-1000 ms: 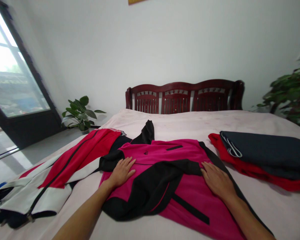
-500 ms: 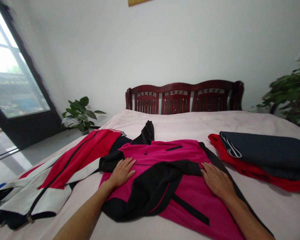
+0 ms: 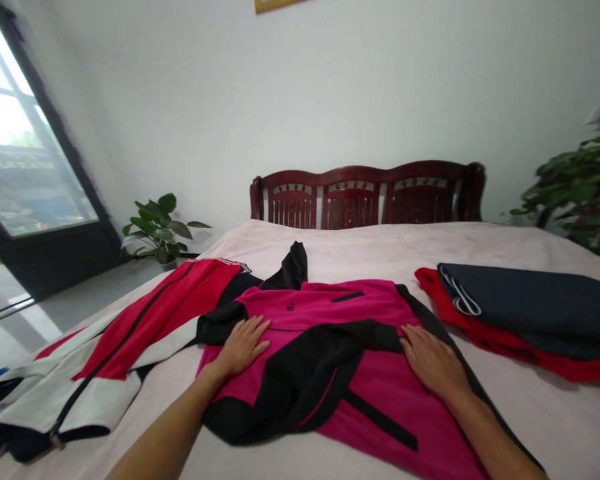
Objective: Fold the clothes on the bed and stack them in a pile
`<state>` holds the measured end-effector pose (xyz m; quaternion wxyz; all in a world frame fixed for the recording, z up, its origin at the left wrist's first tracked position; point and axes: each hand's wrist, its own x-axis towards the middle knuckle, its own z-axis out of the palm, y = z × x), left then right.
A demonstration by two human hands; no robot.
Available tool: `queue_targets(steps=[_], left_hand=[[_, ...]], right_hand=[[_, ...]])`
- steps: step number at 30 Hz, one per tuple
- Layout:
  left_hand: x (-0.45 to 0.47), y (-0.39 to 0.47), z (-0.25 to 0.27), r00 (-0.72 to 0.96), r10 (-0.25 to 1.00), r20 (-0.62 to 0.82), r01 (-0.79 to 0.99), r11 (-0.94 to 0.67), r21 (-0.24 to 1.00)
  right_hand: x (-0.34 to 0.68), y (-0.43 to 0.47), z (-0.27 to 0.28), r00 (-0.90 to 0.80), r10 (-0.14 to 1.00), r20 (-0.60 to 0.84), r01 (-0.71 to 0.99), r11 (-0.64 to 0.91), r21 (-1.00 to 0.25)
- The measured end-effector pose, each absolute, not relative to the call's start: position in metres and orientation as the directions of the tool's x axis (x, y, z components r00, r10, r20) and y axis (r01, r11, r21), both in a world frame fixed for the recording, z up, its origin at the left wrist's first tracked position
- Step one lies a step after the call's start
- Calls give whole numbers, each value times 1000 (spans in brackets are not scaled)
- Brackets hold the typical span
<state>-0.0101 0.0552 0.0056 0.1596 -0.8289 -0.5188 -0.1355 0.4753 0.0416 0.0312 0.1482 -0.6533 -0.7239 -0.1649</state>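
Pressing flat, left hand (image 3: 241,345) and right hand (image 3: 433,361) on jacket (image 3: 365,387).

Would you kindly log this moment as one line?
left hand: flat on pink-and-black jacket | right hand: flat on same jacket | jacket: spread on bed

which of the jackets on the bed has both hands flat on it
The magenta and black fleece jacket in the middle: the left hand and right hand press on it. The red and white zip jacket lies untouched to its left.
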Motion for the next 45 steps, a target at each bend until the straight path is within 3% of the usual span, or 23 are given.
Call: queue_targets(steps=[45], left_hand=[[-10,52,7,418,822,386,906,-410,-109]], right_hand=[[474,40,33,-95,892,442,994,109,-8]])
